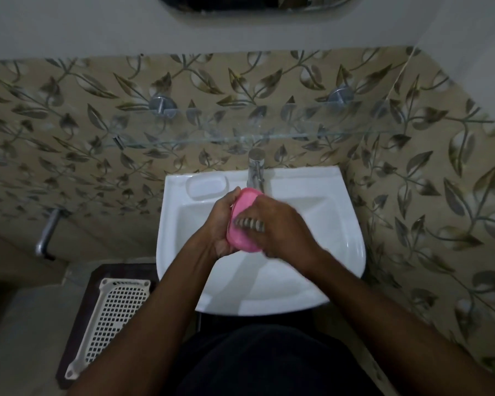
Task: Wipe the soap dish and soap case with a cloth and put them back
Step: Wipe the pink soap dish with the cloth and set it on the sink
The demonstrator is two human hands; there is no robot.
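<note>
Head view: left hand [219,224] grips soap case [245,243], right hand [286,228] grips cloth [249,223].

Beige wall tiles [69,115] printed with grey-brown leaves cover the lower walls, below plain white plaster [69,24] and the edge of a mirror [255,2]. A glass shelf [212,138] rests on round metal brackets [162,105] above a chrome tap [256,167] and a white basin [352,252]. At lower left, a perforated cream plastic panel [112,318] lies on a dark mat [69,352]. The light is dim.

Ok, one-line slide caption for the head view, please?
Over the white sink, the left hand holds a pink soap case while the right hand presses a striped cloth against it.
</note>
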